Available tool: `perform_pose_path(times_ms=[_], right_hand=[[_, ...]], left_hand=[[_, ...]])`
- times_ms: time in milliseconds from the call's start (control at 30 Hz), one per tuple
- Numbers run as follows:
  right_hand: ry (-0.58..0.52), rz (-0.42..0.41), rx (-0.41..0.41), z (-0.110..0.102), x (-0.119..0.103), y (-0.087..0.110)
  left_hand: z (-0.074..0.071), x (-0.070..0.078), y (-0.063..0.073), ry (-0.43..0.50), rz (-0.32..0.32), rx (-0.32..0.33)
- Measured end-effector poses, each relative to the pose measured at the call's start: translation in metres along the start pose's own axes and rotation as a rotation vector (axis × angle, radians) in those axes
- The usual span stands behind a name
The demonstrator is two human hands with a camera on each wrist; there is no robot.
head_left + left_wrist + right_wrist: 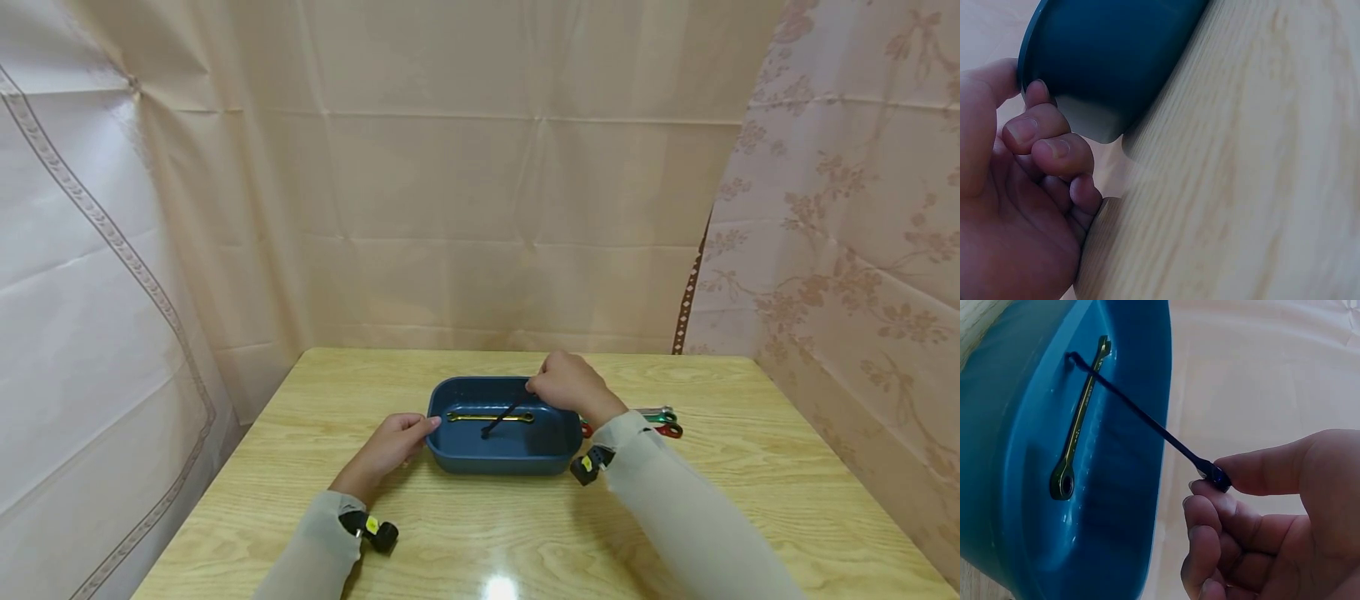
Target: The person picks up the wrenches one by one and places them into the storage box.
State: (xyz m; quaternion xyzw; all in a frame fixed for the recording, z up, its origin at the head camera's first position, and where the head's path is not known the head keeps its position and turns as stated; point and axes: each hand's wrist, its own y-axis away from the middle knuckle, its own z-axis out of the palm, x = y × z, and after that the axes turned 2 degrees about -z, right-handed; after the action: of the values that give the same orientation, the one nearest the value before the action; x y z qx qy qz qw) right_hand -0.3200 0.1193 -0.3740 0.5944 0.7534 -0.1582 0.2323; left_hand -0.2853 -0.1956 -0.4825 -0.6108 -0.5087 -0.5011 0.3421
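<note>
A blue rectangular basin (498, 465) with rounded corners stands on the table. My left hand (393, 439) pinches its left rim, the thumb over the edge and the index fingertip outside below it, as the left wrist view shows. Between thumb and fingertips, my right hand (568, 387) holds a dark wrench (1147, 422) by its ring end, over the basin's back right part. This wrench slants down to the left, its far end low inside the basin. A gold wrench (1079, 419) lies on the basin floor, and the dark one crosses over it in view.
Right of the basin, partly hidden by my right wrist, lie several more wrenches, among them a red one (670, 431) and a green one (662, 417). The wood-grain table (285, 467) ends at a hanging beige cloth (480, 208); patterned cloths hang at both sides.
</note>
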Motion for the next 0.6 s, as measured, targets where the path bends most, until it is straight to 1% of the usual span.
perform_pose_path(times_ms=[200, 467, 600], right_hand=[[0.015, -0.003, -0.035, 0.0, 0.002, -0.005], [0.072, -0.043, -0.087, -0.001, 0.005, -0.015], [0.078, -0.038, -0.081, 0.0, 0.006, -0.018]], left_hand=[[0.0, 0.0, 0.0, -0.009, -0.001, -0.002], [0.0, 0.0, 0.0, -0.01, -0.006, -0.002], [0.0, -0.001, 0.0, -0.009, -0.013, -0.001]])
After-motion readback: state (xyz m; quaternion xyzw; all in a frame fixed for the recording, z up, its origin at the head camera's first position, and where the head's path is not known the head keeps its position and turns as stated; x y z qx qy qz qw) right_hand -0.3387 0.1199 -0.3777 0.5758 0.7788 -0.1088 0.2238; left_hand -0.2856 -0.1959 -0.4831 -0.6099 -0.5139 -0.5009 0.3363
